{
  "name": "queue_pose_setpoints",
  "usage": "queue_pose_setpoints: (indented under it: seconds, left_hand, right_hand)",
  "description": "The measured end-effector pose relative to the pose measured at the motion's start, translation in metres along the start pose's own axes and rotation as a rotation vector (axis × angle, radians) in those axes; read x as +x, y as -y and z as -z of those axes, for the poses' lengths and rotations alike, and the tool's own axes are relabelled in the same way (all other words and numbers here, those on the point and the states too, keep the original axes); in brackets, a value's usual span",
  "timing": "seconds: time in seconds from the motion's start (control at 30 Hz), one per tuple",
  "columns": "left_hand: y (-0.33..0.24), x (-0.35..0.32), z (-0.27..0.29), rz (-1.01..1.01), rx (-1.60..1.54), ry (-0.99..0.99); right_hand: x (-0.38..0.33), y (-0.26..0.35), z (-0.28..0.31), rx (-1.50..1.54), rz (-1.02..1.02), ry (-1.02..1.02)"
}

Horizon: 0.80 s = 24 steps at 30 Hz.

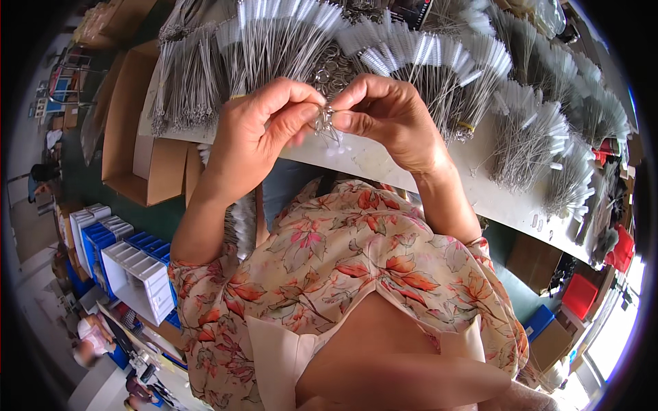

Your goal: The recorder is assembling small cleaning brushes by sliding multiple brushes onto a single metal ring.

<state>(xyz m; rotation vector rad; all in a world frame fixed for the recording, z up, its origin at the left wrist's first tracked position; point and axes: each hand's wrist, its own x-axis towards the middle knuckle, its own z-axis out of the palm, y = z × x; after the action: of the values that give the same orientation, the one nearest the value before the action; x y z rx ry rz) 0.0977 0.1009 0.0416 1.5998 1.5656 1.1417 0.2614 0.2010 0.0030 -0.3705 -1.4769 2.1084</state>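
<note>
My left hand (257, 127) and my right hand (394, 120) meet just above the near edge of the table. Thumb and forefinger of each pinch a small cluster of shiny metal wire loops (325, 122), and thin wires hang below it. Whether a split ring runs through the loops is too small to make out. Just beyond my fingers lies a pile of loose metal rings (334, 72). Thin wire-handled brushes with white bristles lie in bundles on both sides, the left brushes (274, 48) and the right brushes (425, 61) close to my hands.
More brush bundles (528, 137) cover the table (493, 195) to the right. An open cardboard box (130, 147) stands at the left, above white and blue plastic bins (140, 274). A red container (580, 296) is at lower right. Other people appear far off at lower left.
</note>
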Motion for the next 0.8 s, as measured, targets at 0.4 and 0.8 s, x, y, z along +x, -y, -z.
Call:
queue_pose_setpoints:
  seconds: [0.4, 0.8]
  left_hand:
    - [0.017, -0.012, -0.009, 0.076, -0.992, -0.294]
    - [0.074, -0.11, 0.097, 0.355, -0.229, -0.067]
  right_hand:
    - [0.001, -0.024, -0.026, -0.122, 0.115, -0.061]
    - [-0.018, -0.081, 0.014, -0.061, -0.285, -0.089]
